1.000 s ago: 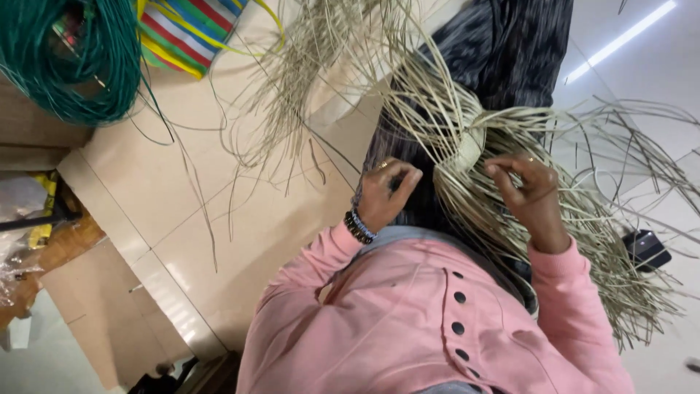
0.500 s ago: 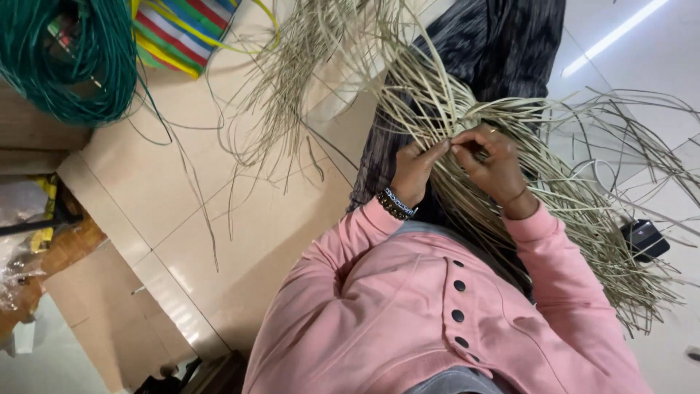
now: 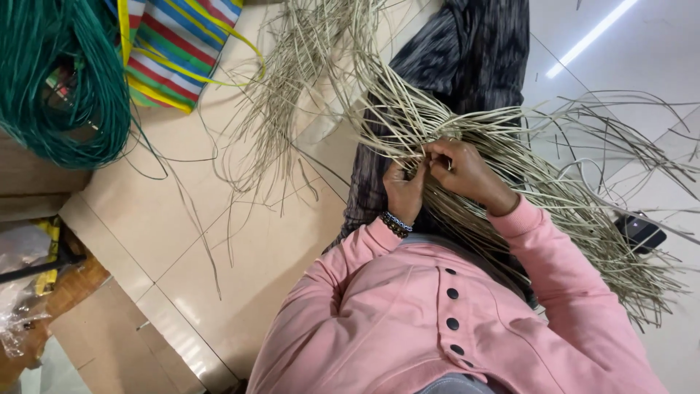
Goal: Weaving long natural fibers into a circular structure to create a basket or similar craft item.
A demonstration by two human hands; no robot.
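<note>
Close in, the left hand (image 3: 402, 191) and right hand (image 3: 467, 174) pinch shut on the bundle of pale straw-coloured reed strands (image 3: 437, 124) across the lap, steadying them; beyond, a green cord coil (image 3: 65, 87) lies apart.

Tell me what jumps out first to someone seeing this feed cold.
At centre, both hands, left hand and right hand, pinch into a fanned bundle of pale reed strands over a dark-clothed lap. A coil of green cord fills the upper left, beside a striped woven bag.
</note>
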